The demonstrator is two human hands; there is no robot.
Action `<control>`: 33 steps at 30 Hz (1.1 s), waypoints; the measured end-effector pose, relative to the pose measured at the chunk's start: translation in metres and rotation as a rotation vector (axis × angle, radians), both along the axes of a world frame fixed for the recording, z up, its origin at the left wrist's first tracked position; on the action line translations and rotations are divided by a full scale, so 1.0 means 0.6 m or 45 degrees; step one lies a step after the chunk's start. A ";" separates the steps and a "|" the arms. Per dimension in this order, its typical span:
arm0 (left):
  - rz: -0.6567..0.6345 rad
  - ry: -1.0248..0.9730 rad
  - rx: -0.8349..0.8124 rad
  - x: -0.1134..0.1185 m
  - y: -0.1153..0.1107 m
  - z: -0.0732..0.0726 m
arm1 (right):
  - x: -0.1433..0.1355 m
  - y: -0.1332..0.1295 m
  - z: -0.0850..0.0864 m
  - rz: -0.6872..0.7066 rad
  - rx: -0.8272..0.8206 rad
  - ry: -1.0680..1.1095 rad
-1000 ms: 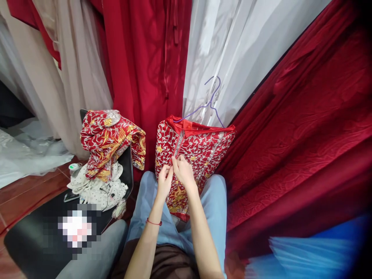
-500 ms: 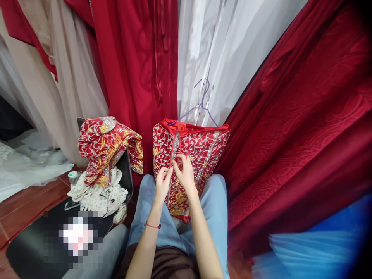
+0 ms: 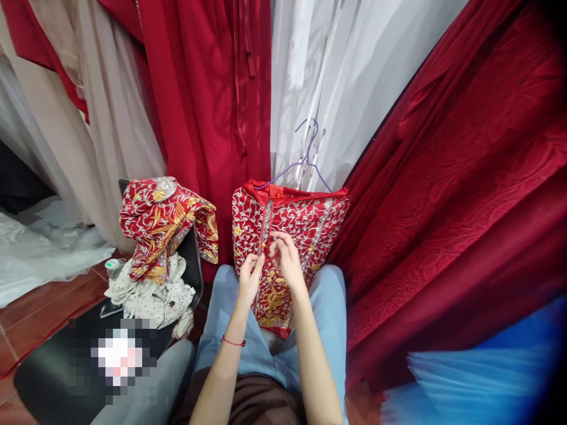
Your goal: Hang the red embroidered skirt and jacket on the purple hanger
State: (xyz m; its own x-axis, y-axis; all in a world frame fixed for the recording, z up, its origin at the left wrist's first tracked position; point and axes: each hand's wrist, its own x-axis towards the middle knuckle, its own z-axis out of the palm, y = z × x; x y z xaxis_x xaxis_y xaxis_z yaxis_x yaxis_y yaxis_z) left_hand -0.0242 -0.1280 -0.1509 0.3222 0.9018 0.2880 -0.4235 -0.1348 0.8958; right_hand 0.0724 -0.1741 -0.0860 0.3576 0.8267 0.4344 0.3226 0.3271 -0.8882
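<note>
1. The red folded garment with silver and gold embroidery (image 3: 287, 236) stands upright on the person's lap, its long axis running up and away from the hands, collar end uppermost. Its lower edge sinks between the knees of the light blue trousers (image 3: 328, 307) and is hidden there.
2. The left hand (image 3: 249, 277) pinches the garment's front seam, fingers closed narrowly on the cloth; a thin red cord bracelet (image 3: 233, 342) circles that wrist.
3. The right hand (image 3: 286, 260), touching the left one, is curled with its fingertips pressed together on the same seam. What exactly sits between the fingertips is too small to make out.
4. The cloth looks stiff and dense, with raised scrolling thread over satin, and a silver band runs down the front opening.
5. Above the hands, a thin purple wire hanger (image 3: 305, 159) rises from the collar, hook pointing up; its shoulders are hidden inside the garment.
6. To the left of the left hand, a second red embroidered garment (image 3: 163, 221) is draped in a heap over a black chair (image 3: 192, 260), above white dotted fabric (image 3: 146, 292).
7. Behind hang smooth red satin drapes (image 3: 208, 88) and sheer white fabric (image 3: 336, 71); to the right of the right hand, heavy dark red patterned cloth (image 3: 465, 195) falls in folds, cut off by the frame edge.
</note>
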 end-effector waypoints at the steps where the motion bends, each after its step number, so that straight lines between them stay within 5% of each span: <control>1: -0.005 -0.002 0.001 0.000 0.000 0.000 | -0.001 0.005 0.009 0.079 0.017 0.007; 13: 0.007 0.002 -0.006 -0.012 -0.001 0.006 | 0.005 0.074 0.048 -0.186 -0.079 -0.672; 22: -0.027 0.013 -0.016 -0.005 -0.007 0.005 | -0.012 0.064 0.095 -0.028 -0.699 -1.148; 28: -0.005 -0.022 -0.063 -0.014 -0.009 0.014 | 0.021 0.035 0.078 -0.310 0.117 -0.789; 31: -0.023 -0.062 -0.107 -0.017 -0.007 0.017 | 0.046 0.029 0.039 -0.372 0.159 -0.622; 33: -0.035 -0.080 -0.129 -0.017 -0.007 0.018 | 0.056 0.031 0.012 -0.148 0.075 -0.589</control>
State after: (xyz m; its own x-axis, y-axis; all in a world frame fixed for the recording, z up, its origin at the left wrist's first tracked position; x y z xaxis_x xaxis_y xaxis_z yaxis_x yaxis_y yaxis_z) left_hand -0.0346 -0.1324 -0.1398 0.3310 0.9185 0.2163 -0.4817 -0.0326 0.8757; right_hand 0.1062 -0.1554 -0.0790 0.2042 0.7621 0.6144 0.7173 0.3106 -0.6237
